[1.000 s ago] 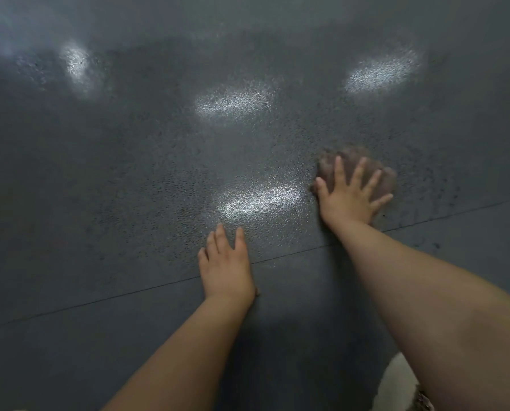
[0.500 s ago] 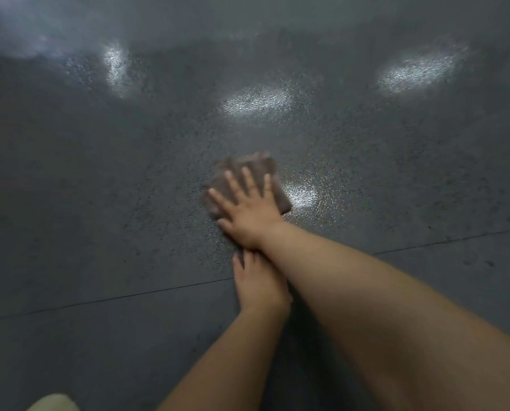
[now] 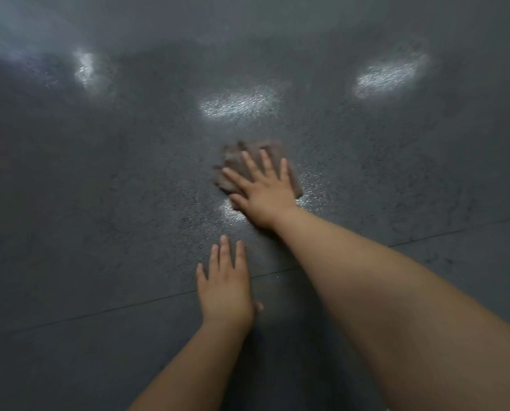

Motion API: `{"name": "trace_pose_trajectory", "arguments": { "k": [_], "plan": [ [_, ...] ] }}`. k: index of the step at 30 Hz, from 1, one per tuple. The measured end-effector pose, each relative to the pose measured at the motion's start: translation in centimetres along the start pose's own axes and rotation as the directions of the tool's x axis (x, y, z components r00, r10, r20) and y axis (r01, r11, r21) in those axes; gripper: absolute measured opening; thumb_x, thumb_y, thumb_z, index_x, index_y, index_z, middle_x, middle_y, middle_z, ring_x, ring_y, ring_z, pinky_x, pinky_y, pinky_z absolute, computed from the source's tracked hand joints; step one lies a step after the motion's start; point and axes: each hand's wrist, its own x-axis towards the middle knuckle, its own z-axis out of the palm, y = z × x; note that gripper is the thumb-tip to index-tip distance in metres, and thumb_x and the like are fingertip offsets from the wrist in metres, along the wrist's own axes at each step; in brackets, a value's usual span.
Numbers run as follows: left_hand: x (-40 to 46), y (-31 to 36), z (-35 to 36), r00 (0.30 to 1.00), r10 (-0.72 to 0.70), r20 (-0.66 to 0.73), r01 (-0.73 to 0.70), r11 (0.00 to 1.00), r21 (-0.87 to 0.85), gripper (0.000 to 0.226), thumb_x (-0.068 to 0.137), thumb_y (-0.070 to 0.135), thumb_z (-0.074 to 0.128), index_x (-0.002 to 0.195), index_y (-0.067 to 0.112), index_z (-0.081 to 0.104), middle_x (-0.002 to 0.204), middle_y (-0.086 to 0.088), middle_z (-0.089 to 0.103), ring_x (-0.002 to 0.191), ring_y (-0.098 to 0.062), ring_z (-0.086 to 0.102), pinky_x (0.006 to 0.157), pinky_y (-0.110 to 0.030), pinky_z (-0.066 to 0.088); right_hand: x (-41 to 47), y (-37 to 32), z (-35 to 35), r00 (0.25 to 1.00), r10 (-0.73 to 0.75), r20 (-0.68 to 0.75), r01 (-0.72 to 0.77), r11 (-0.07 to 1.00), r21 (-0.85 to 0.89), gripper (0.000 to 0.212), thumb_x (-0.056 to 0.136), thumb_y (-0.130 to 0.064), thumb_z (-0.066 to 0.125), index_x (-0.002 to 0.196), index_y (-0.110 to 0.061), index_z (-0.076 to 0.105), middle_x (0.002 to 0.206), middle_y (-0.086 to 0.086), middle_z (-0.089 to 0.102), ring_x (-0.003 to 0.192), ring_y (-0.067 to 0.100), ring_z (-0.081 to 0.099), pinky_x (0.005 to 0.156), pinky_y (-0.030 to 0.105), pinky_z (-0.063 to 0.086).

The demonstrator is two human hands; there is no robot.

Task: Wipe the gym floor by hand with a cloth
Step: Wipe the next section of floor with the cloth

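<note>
Brownish cloth [image 3: 258, 164] lies mid-floor, pressed flat under right hand [image 3: 265, 194], fingers straight and spread. Left hand [image 3: 225, 287] is planted flat nearer, fingers extended, across a thin seam [image 3: 99, 312]. Dark speckled floor [image 3: 99, 188] is marked by glare patches [image 3: 236, 105].

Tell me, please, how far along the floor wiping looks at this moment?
Done: a wet sheen beside the brown cloth suggests that patch was wiped. In hand: the right hand presses the cloth flat; the left hand braces on the dark floor. Left: the matte floor around, extent unclear.
</note>
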Motion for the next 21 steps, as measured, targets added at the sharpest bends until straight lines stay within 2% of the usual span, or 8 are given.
{"name": "trace_pose_trajectory", "arguments": {
  "k": [3, 5, 9, 13, 15, 17, 19, 21],
  "plan": [
    [0.1, -0.3, 0.1, 0.999, 0.029, -0.024, -0.029, 0.999, 0.019, 0.113, 0.078, 0.051, 0.068, 0.15, 0.021, -0.014, 0.157, -0.007, -0.022, 0.147, -0.022, -0.011, 0.119, -0.042, 0.003, -2.9, 6.8, 0.1, 0.965, 0.26, -0.027, -0.259, 0.965, 0.035, 0.055, 0.095, -0.06, 0.025, 0.146, -0.051, 0.005, 0.159, -0.005, -0.012, 0.145, 0.03, -0.016, 0.108, 0.063, -0.01],
    [0.2, -0.2, 0.2, 1.0, 0.019, -0.013, -0.018, 1.0, 0.02, 0.112, 0.079, 0.051, 0.068, 0.15, 0.021, -0.013, 0.157, -0.007, -0.021, 0.147, -0.023, -0.01, 0.118, -0.041, 0.002, -5.8, 10.9, 0.4, 0.895, 0.445, -0.02, -0.442, 0.893, 0.081, 0.055, 0.095, -0.06, 0.024, 0.146, -0.051, 0.004, 0.159, -0.005, -0.012, 0.145, 0.03, -0.017, 0.106, 0.066, -0.009],
    [0.1, 1.8, 0.3, 0.995, 0.025, -0.094, -0.021, 0.999, 0.038, 0.091, 0.09, 0.027, 0.058, 0.151, 0.02, -0.01, 0.157, -0.012, -0.018, 0.147, -0.027, -0.008, 0.118, -0.04, 0.002, -9.5, 13.3, 1.4, 0.759, 0.651, 0.003, -0.642, 0.748, 0.171, 0.053, 0.097, -0.055, 0.019, 0.146, -0.049, 0.0, 0.159, -0.005, -0.014, 0.144, 0.03, -0.018, 0.107, 0.069, -0.006],
    [-0.1, 4.7, 0.7, 0.997, 0.026, -0.071, -0.027, 0.999, -0.017, 0.098, 0.087, 0.036, 0.062, 0.15, 0.019, -0.01, 0.157, -0.015, -0.016, 0.146, -0.029, -0.008, 0.118, -0.04, 0.003, -10.7, 8.0, 3.2, 0.881, 0.472, -0.011, -0.468, 0.876, 0.115, 0.054, 0.098, -0.051, 0.017, 0.148, -0.044, -0.001, 0.159, -0.001, -0.014, 0.144, 0.032, -0.015, 0.104, 0.068, -0.011],
    [-0.3, 6.1, 0.8, 0.998, 0.027, -0.05, -0.027, 1.0, -0.001, 0.11, 0.081, 0.047, 0.067, 0.15, 0.016, -0.013, 0.157, -0.015, -0.016, 0.146, -0.03, -0.008, 0.118, -0.039, 0.002, -11.6, 5.7, 4.2, 0.961, 0.275, -0.025, -0.273, 0.96, 0.065, 0.059, 0.089, -0.054, 0.009, 0.148, -0.044, 0.013, 0.16, 0.002, -0.001, 0.145, 0.037, -0.004, 0.1, 0.068, -0.016],
    [-0.6, 7.5, 0.8, 0.998, 0.038, -0.054, -0.037, 0.999, 0.03, 0.116, 0.078, 0.053, 0.067, 0.149, 0.014, -0.016, 0.156, -0.016, -0.017, 0.146, -0.03, -0.01, 0.118, -0.039, 0.001, -12.1, 5.7, 4.0, 0.987, 0.158, -0.042, -0.157, 0.987, 0.029, 0.066, 0.083, -0.056, 0.007, 0.144, -0.045, 0.026, 0.159, 0.002, 0.013, 0.145, 0.038, 0.007, 0.098, 0.067, -0.016],
    [-0.8, 8.8, 1.1, 0.997, 0.051, -0.052, -0.048, 0.997, 0.058, 0.118, 0.077, 0.055, 0.067, 0.148, 0.013, -0.018, 0.156, -0.017, -0.018, 0.146, -0.031, -0.011, 0.118, -0.039, 0.001, -11.6, 7.4, 3.4, 0.997, 0.068, -0.025, -0.068, 0.998, 0.004, 0.067, 0.081, -0.058, 0.003, 0.145, -0.048, 0.019, 0.16, -0.002, 0.003, 0.146, 0.034, -0.005, 0.099, 0.063, -0.022],
    [-0.8, 9.8, 1.4, 0.997, 0.068, -0.043, -0.064, 0.994, 0.087, 0.119, 0.077, 0.055, 0.067, 0.148, 0.016, -0.02, 0.155, -0.018, -0.019, 0.146, -0.031, -0.011, 0.118, -0.04, 0.0, -11.0, 9.3, 2.5, 0.999, 0.035, -0.012, -0.035, 0.999, 0.001, 0.058, 0.088, -0.058, 0.013, 0.146, -0.049, 0.014, 0.16, -0.005, -0.003, 0.146, 0.029, -0.012, 0.104, 0.062, -0.019]
  ]
}}
